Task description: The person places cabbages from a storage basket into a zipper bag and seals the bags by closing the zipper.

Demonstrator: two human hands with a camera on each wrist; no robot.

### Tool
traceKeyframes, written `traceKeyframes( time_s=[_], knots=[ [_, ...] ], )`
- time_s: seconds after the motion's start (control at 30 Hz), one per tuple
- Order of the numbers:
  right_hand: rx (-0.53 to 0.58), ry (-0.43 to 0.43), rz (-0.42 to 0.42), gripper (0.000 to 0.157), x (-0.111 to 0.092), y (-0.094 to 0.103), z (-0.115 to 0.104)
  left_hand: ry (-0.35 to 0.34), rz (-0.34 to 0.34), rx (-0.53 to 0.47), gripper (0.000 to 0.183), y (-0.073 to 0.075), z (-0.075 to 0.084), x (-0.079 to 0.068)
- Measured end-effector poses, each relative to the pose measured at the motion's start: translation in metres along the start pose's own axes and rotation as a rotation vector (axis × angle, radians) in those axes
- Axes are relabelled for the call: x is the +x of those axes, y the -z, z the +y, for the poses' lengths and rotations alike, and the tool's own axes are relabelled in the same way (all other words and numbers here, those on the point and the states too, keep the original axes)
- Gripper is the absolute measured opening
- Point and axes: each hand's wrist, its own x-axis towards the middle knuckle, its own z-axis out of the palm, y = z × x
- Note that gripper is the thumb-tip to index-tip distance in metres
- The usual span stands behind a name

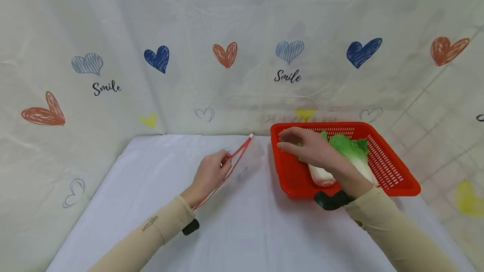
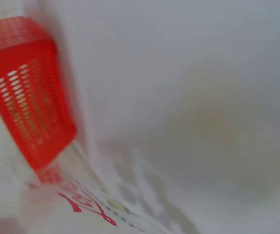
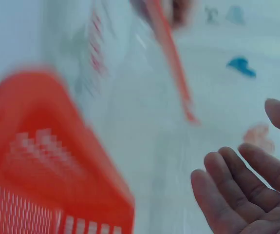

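My left hand pinches the red-edged opening of a clear plastic bag; the red edge runs from a white tip down past my wrist. In the right wrist view, this red strip slants down from the blurred left hand. My right hand hovers over the left side of the red basket, its fingers relaxed and holding nothing. Inside the basket lie Chinese cabbages with white stems; one cabbage shows its green leaves, while another is partly hidden behind my right hand.
The basket has slotted sides and stands at the right of a table with a white cloth. Behind the table hangs a pale sheet printed with hearts and lettering. In the left wrist view, the basket appears at the upper left.
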Motion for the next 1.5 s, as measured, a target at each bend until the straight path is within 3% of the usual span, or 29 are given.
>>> traceKeyframes(
  time_s=[0.1,0.2,0.27,0.37,0.5,0.67,0.97,1.07,1.23,1.5],
  knots=[
    [0.048,0.03,-0.002,0.044,0.005,-0.018,-0.014,0.01,0.14,0.027,0.007,0.008,0.013,0.015],
    [0.122,0.015,-0.023,0.047,0.015,-0.037,-0.023,-0.001,0.206,0.034,0.009,0.013,0.027,0.03],
    [0.197,-0.024,-0.032,0.052,0.022,-0.049,-0.026,-0.01,0.197,0.017,0.01,0.015,0.035,0.038],
    [0.299,-0.081,-0.018,0.053,0.033,-0.063,-0.029,-0.023,0.125,-0.025,0.01,0.014,0.045,0.047],
    [0.362,-0.112,0.043,0.037,0.043,-0.073,-0.03,-0.054,0.076,-0.03,0.011,0.013,0.05,0.054],
    [0.342,-0.108,0.092,0.025,0.051,-0.074,-0.02,-0.059,0.142,0.035,0.014,0.021,0.047,0.06],
    [0.194,-0.067,0.155,0.018,0.055,-0.061,0.007,0.047,0.171,0.055,0.017,0.055,0.037,0.075],
    [0.134,-0.057,0.201,0.023,0.056,-0.059,0.011,0.134,0.083,0.014,0.019,0.062,0.038,0.078],
    [0.115,-0.028,0.293,0.024,0.059,-0.061,0.009,0.311,-0.187,-0.097,0.026,0.058,0.042,0.077],
    [0.245,-0.048,0.278,0.033,0.063,-0.064,0.0,0.404,-0.416,-0.322,0.043,0.047,0.048,0.073]
  ],
)
